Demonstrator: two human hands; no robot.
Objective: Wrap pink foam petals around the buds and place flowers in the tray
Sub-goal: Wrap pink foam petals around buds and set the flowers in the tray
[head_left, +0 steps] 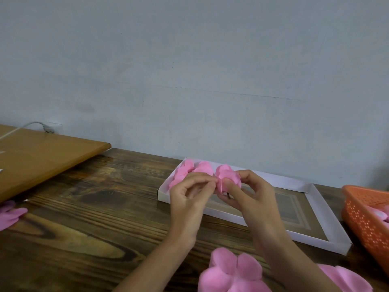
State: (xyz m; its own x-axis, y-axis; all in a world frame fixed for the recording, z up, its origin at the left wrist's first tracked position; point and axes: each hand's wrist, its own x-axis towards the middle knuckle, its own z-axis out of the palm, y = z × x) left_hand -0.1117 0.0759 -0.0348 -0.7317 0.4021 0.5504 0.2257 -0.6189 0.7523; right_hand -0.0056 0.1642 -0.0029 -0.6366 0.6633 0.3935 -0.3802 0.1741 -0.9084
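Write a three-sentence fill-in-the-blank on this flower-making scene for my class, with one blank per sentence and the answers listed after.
1. The left hand and right hand together pinch a foam flower whose colour is ____.
2. The finished flowers lie in the far-left corner of the ____ tray.
3. The perforated basket at the table's right edge is coloured ____.

Missing words: pink; white; orange.

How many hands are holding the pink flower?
2. The left hand pinches the pink flower at its left edge; the right hand grips it from the right, over the white tray. No other hands show.
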